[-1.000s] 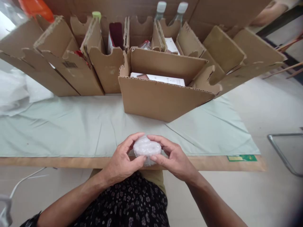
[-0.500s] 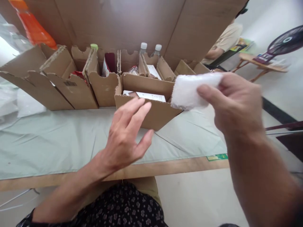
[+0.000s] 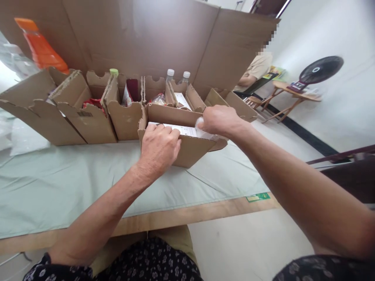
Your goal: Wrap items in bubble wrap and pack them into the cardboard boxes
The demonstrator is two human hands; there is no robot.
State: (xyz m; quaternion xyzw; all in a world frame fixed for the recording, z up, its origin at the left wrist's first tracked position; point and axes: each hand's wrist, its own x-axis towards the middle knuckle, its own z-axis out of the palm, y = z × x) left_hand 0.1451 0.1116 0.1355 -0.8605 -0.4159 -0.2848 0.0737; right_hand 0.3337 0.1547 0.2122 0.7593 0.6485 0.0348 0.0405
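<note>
A cardboard box (image 3: 195, 150) stands in front of the row of other boxes. Over its front rim my left hand (image 3: 159, 146) is closed, its fingertips hidden inside. A flat white printed box (image 3: 185, 129) shows within. At the right end of this box, my right hand (image 3: 221, 119) is closed on a white bubble-wrap packet (image 3: 204, 133), which is partly below the rim beside the white box. Most of the packet is hidden by the hand and the cardboard.
Behind stand several open cardboard boxes (image 3: 124, 123) holding bottles and packets, backed by a tall cardboard panel (image 3: 140, 35). An orange bottle (image 3: 45, 50) leans at left near clear plastic bags (image 3: 27, 134). At right are a fan (image 3: 320, 72) on a small wooden table and another person's arm (image 3: 246, 80).
My right hand has moved left and lowered the bubble-wrap packet partly into the front box. My left hand, earlier spread above the box front, has closed over its rim.
</note>
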